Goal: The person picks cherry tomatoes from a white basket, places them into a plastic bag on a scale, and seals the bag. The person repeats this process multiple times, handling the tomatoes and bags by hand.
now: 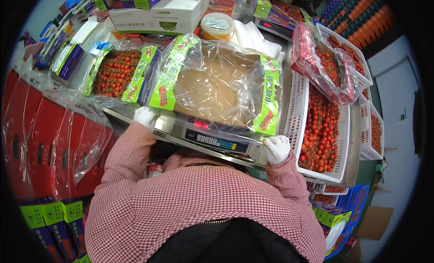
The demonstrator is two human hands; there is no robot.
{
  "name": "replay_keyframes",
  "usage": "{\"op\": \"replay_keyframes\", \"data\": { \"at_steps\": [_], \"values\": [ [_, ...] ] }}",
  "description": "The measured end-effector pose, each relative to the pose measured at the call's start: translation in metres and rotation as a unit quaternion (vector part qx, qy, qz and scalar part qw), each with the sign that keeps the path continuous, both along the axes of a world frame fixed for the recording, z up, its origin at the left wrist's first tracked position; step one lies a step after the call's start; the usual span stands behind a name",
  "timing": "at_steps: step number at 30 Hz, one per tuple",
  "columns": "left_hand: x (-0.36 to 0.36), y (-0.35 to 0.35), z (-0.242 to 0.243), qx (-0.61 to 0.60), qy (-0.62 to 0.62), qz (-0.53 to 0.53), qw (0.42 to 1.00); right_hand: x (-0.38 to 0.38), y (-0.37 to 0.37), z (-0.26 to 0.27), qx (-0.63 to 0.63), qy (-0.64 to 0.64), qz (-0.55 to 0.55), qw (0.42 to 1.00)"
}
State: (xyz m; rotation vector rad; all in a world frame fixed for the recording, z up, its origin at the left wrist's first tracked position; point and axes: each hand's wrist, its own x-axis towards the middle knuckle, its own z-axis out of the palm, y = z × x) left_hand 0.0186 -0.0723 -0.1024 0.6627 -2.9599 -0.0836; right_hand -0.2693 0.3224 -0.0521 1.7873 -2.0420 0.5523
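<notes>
Before me an unfilled cardboard box [206, 90] with green printed flaps, covered by clear plastic film, rests on a digital scale [217, 141] with a lit red display. My left hand [145, 118], in a white glove, is at the box's near left corner; whether its fingers grip the box or film cannot be told. My right hand [277, 149], also gloved in white, is by the near right corner, fingers bent at the edge of the film. To the left lies a film-covered box of cherry tomatoes [115, 74].
White plastic crates [296, 120] of cherry tomatoes stand at my right, a red box [301, 53] of tomatoes on top. Red boxes [44, 141] line the left. A white carton [145, 20], a tub [217, 27] and a second scale [271, 26] are at the back.
</notes>
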Motion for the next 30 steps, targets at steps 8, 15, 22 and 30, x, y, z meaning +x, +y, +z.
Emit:
{"op": "replay_keyframes", "data": {
  "at_steps": [8, 15, 22, 30],
  "values": [
    [-0.029, -0.042, -0.015, 0.255, -0.295, 0.151, 0.908, -0.017, 0.011, -0.032, 0.355, -0.178, -0.341, 0.852],
    [-0.166, -0.048, 0.203, 0.173, 0.015, -0.048, 0.984, -0.051, -0.129, 0.102, -0.026, -0.312, -0.097, 0.945],
    [-0.249, 0.023, 0.145, -0.054, -0.197, -0.089, 0.975, -0.085, -0.258, 0.046, 0.524, -0.143, -0.235, 0.806],
    [-0.243, 0.037, 0.073, -0.001, -0.312, -0.249, 0.917, -0.11, -0.244, -0.007, 0.475, -0.325, -0.188, 0.796]
  ]
}}
